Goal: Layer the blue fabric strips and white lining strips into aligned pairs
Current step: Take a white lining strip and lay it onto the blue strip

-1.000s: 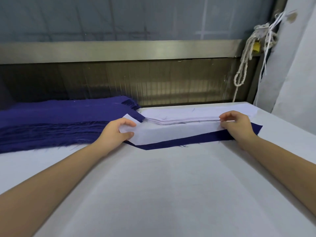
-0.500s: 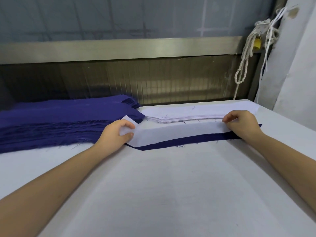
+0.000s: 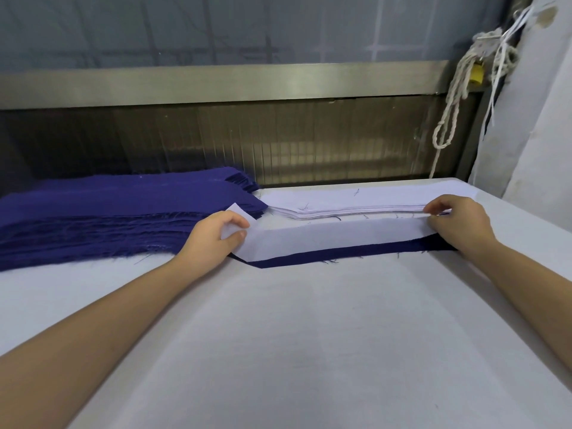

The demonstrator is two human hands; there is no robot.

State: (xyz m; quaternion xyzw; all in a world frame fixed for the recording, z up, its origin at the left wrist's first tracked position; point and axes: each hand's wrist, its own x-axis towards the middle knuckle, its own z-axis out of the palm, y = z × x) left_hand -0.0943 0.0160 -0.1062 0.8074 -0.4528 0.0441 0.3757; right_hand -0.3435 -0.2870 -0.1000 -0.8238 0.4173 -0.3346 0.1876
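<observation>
Both left hand (image 3: 213, 236) and right hand (image 3: 461, 222) pinch a white lining strip (image 3: 334, 239) offset on a blue strip (image 3: 309, 259).

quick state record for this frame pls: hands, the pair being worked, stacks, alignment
left hand: pinches the left end of the long white lining strip
right hand: holds that strip's right end
pair: lining lies on a dark blue fabric strip
alignment: not flush; a blue band shows along the near edge
blue stack: pile of blue fabric strips, far left on the white padded table
white stack: pile of white lining strips, just behind the pair
other: pale knotted rope hanging far right
</observation>
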